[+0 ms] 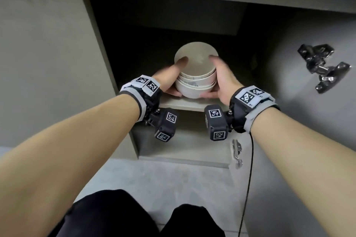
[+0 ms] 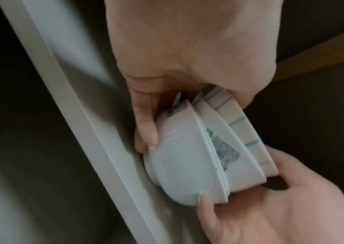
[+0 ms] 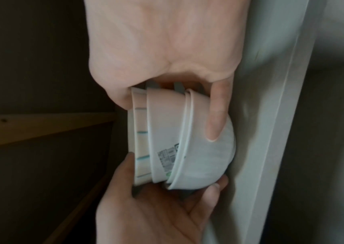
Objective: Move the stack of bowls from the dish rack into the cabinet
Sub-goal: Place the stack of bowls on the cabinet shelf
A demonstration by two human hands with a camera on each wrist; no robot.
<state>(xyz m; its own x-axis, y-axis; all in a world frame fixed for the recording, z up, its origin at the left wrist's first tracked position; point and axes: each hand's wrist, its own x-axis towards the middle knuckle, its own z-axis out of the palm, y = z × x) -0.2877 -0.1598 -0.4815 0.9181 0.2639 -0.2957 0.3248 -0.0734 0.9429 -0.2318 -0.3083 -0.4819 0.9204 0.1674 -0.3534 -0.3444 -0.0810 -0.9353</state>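
A stack of nested white bowls [image 1: 196, 75] sits at the front edge of the cabinet shelf [image 1: 183, 104], its base touching or just above the board. The top bowl has blue stripes [image 2: 248, 132] and a middle one carries a label. My left hand [image 1: 178, 78] grips the stack's left side, thumb over the top rim and fingers low on the bottom bowl. My right hand [image 1: 218, 78] grips the right side the same way. In the left wrist view the left hand [image 2: 187, 74] wraps the bowls [image 2: 183, 165]. In the right wrist view the right hand [image 3: 167, 66] clasps the bowls [image 3: 204, 161].
The cabinet interior [image 1: 173, 34] is dark behind the stack. Its open door [image 1: 308, 121] stands at the right with metal hinges [image 1: 323, 67]. The left side panel [image 1: 48, 54] is close by. A lower shelf [image 1: 183, 152] lies beneath, and my knees [image 1: 134, 215] are on the floor.
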